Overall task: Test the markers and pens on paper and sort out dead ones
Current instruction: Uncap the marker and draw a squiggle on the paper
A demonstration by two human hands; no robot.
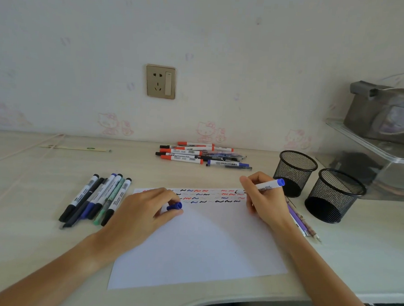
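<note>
Head view: I note the right hand (265,198) gripping a blue marker (268,185), tip at the paper's (200,246) top edge. Left hand (144,210) pinches the cap (174,206) over the paper. Sorted pens (95,198) lie left on the counter (29,214).

Paper sheet (198,246) matt white – desk (30,190) pale wood-grain – cups (294,173) black wire mesh.

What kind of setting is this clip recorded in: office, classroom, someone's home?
Most likely a home desk, perhaps in a child's bedroom. The wall behind the desk has cartoon-cat wallpaper and a wall socket, and two mesh pen cups stand beside a clear storage box.
</note>
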